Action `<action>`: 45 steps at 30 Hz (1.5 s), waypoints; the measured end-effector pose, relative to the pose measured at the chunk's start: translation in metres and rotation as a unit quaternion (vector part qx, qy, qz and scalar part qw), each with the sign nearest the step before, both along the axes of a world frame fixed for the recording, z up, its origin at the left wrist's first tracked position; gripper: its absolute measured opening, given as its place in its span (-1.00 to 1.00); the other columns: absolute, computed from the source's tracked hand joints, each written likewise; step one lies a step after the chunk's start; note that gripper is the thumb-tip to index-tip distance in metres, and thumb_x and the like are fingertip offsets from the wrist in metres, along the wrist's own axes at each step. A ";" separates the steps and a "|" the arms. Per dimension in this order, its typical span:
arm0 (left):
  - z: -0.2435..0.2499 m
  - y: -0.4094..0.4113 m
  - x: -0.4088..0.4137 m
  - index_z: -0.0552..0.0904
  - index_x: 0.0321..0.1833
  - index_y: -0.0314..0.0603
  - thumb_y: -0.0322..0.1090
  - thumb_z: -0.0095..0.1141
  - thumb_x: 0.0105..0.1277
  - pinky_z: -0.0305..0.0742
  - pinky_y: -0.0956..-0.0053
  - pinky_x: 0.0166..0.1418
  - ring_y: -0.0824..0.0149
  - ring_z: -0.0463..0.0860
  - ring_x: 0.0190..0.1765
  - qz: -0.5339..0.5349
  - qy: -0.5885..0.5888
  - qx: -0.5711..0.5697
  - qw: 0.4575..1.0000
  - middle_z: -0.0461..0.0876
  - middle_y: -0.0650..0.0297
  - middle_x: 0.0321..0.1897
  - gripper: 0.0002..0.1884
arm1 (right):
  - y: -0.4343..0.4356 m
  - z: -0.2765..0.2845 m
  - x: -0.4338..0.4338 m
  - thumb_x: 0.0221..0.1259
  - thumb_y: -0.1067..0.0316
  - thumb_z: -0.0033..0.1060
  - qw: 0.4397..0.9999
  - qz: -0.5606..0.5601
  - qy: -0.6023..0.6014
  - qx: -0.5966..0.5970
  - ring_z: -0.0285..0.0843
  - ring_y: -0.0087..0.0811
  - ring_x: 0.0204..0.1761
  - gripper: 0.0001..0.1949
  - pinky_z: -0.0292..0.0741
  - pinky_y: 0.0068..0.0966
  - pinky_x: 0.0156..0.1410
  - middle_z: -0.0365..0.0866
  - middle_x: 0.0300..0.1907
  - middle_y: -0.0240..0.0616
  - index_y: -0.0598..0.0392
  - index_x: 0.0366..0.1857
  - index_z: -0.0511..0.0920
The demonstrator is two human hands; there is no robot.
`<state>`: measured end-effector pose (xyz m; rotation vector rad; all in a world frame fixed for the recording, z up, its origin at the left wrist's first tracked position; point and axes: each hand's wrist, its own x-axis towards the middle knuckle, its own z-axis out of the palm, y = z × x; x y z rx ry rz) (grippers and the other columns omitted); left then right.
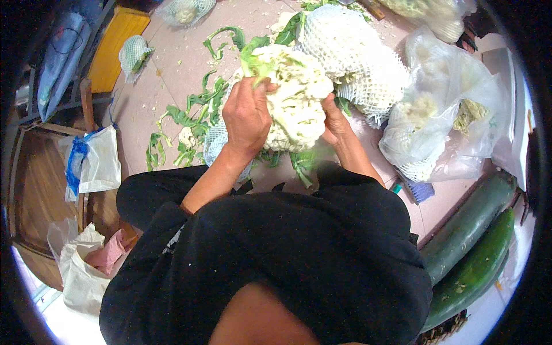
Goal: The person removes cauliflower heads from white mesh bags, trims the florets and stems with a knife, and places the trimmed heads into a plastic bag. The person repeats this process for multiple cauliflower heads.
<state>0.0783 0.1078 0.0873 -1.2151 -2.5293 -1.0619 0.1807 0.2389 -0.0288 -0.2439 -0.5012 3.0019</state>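
A large cauliflower head (297, 99) is held up between my two hands, above the floor and in front of my knees. My left hand (248, 114) grips its left side, and a blurred green leaf (254, 64) shows at the fingertips. Whether that leaf is still attached, I cannot tell. On the opposite side, my right hand (336, 120) supports the head, with part of the fingers hidden behind it. Just beyond, cauliflowers in white foam netting (340, 39) lie close to the head. Beneath my left wrist is a piece of pale foam net (215, 140).
Trimmed leaves (185, 116) and crumbs litter the tiled floor (151, 95). To the right are clear plastic bags (431, 99) with cauliflower, a purple brush (420, 192) and long green gourds (470, 233). A wooden-seated chair (39, 181) and a cloth bag (86, 276) stand left.
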 end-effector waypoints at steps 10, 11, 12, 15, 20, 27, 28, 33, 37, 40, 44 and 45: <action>0.019 0.005 -0.040 0.44 0.10 -0.33 0.01 0.38 0.15 0.57 0.35 -0.09 0.25 0.58 -0.17 0.058 -0.160 -0.082 0.982 0.57 0.10 -0.14 -0.36 | 0.025 -0.005 0.015 -0.12 -0.07 0.59 0.999 -0.014 0.031 -0.010 0.46 -0.21 0.28 -0.06 0.42 -0.20 0.39 0.48 0.26 -0.14 0.18 0.36 0.29; 0.014 0.008 -0.033 0.49 0.08 -0.36 0.09 0.46 0.00 0.49 0.28 -0.03 0.18 0.56 -0.15 0.060 -0.144 -0.084 0.984 0.57 0.13 -0.17 -0.25 | 0.021 -0.004 0.014 -0.10 -0.07 0.58 0.999 -0.018 0.028 -0.012 0.46 -0.23 0.28 -0.07 0.44 -0.23 0.38 0.49 0.25 -0.14 0.19 0.36 0.28; 0.008 0.012 -0.031 0.49 0.08 -0.36 0.12 0.48 -0.05 0.47 0.27 -0.02 0.17 0.55 -0.13 0.060 -0.097 -0.100 0.988 0.57 0.13 -0.18 -0.22 | 0.018 -0.002 0.015 -0.09 -0.08 0.57 0.999 -0.024 0.023 -0.011 0.47 -0.25 0.27 -0.07 0.46 -0.26 0.37 0.50 0.24 -0.14 0.19 0.36 0.28; 0.006 0.021 -0.033 0.48 0.08 -0.34 0.09 0.50 -0.10 0.42 0.23 0.03 0.14 0.52 -0.08 0.088 -0.120 -0.151 0.977 0.57 0.14 -0.19 -0.20 | 0.011 -0.018 0.021 -0.08 -0.13 0.54 1.000 -0.010 -0.006 0.022 0.58 -0.43 0.14 -0.03 0.65 -0.61 -0.04 0.52 0.21 -0.13 0.22 0.38 0.24; -0.009 0.026 -0.028 0.44 0.04 -0.32 -0.17 0.34 0.00 0.27 0.10 0.15 0.09 0.45 -0.01 0.087 -0.121 -0.111 0.983 0.55 0.11 -0.16 -0.42 | 0.012 -0.019 0.024 -0.16 -0.17 0.58 0.996 0.010 -0.041 0.084 0.53 -0.46 0.18 0.05 0.65 -0.59 -0.05 0.48 0.25 -0.16 0.22 0.39 0.20; -0.015 0.026 -0.027 0.43 -0.03 -0.34 -0.20 0.26 0.06 0.25 0.15 0.09 0.08 0.42 -0.04 0.118 -0.111 -0.015 0.987 0.48 0.06 -0.17 -0.52 | 0.000 0.029 0.015 -0.27 -0.08 0.67 0.984 -0.056 -0.044 0.161 0.29 -0.28 0.38 0.19 0.31 -0.28 0.44 0.27 0.39 -0.14 0.15 0.47 0.02; -0.012 0.029 -0.028 0.45 -0.04 -0.34 -0.16 0.29 0.07 0.25 0.16 0.08 0.10 0.43 -0.08 0.138 -0.110 -0.019 0.984 0.50 0.10 -0.22 -0.50 | -0.001 0.029 0.015 -0.25 -0.04 0.66 0.983 -0.061 -0.048 0.165 0.30 -0.28 0.38 0.16 0.30 -0.29 0.44 0.28 0.38 -0.14 0.15 0.46 0.03; 0.003 0.044 -0.034 0.54 -0.18 -0.27 -0.11 0.34 0.05 0.27 0.20 0.01 0.12 0.47 -0.24 0.082 -0.045 -0.044 0.995 0.52 0.17 -0.44 -0.58 | -0.007 0.048 0.015 -0.13 0.08 0.58 0.991 -0.078 -0.043 0.104 0.35 -0.26 0.35 0.02 0.33 -0.29 0.43 0.35 0.34 -0.15 0.16 0.43 0.10; -0.009 0.037 -0.037 0.56 -0.36 -0.23 -0.29 0.31 0.08 0.36 0.22 -0.18 0.08 0.46 -0.35 0.008 0.073 -0.027 0.997 0.51 0.16 -0.50 -0.78 | -0.013 0.031 0.014 -0.03 0.10 0.52 0.997 -0.060 -0.025 0.040 0.39 -0.25 0.31 -0.07 0.41 -0.30 0.36 0.39 0.30 -0.17 0.15 0.41 0.13; -0.014 0.043 -0.038 0.52 -0.44 -0.24 -0.42 0.27 0.11 0.35 0.23 -0.29 0.11 0.42 -0.40 -0.066 0.086 0.015 0.994 0.49 0.17 -0.52 -0.84 | -0.015 0.021 0.013 0.00 0.15 0.49 0.994 -0.054 -0.069 0.073 0.42 -0.29 0.27 -0.12 0.43 -0.27 0.35 0.41 0.28 -0.19 0.12 0.41 0.15; -0.003 0.050 -0.032 0.41 -0.64 -0.16 -0.38 0.35 0.11 0.23 0.32 -0.46 0.21 0.34 -0.53 -0.163 0.109 0.066 0.978 0.38 0.24 -0.68 -0.67 | -0.007 0.033 0.019 0.04 0.26 0.40 0.996 -0.074 -0.042 0.035 0.45 -0.28 0.26 -0.22 0.43 -0.26 0.36 0.44 0.25 -0.16 0.15 0.38 0.21; 0.001 0.052 -0.029 0.39 -0.65 -0.15 -0.39 0.36 0.09 0.21 0.33 -0.49 0.22 0.32 -0.56 -0.188 0.109 0.087 0.972 0.35 0.25 -0.71 -0.65 | -0.004 0.026 0.018 0.07 0.26 0.38 0.998 -0.067 -0.011 0.011 0.47 -0.27 0.25 -0.26 0.44 -0.26 0.36 0.46 0.24 -0.13 0.19 0.36 0.24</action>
